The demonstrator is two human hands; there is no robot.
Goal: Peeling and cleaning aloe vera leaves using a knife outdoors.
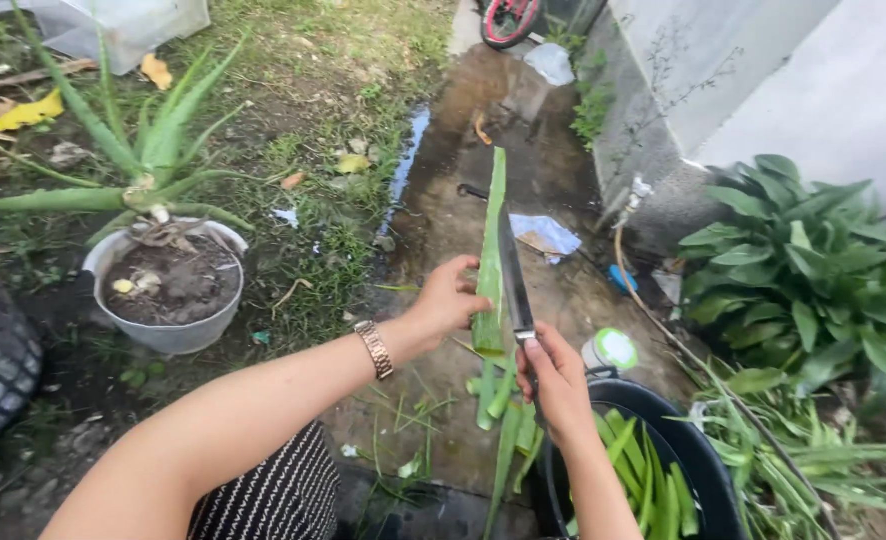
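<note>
The fingers of the left hand (450, 297) are curled around the lower part of a long aloe leaf (490, 255) and pinch it at its wide base, so the leaf stands almost upright over the wet ground, with its tip pointing away. The fingers of the right hand (553, 380) are closed tight around the handle of a knife (513, 275); the blade lies along the right edge of the leaf, point up.

To trim this edge well, I think the blade should stay nearly flat against the margin, so only the thin spiny strip comes off. The stroke is safer when it goes away from the left hand, whose fingers sit close to the blade. The leaf is probably slippery, so a firm hold is needed.

Cut strips (508, 410) lie below the hands, and more green pieces fill the black tub (708, 470).
</note>
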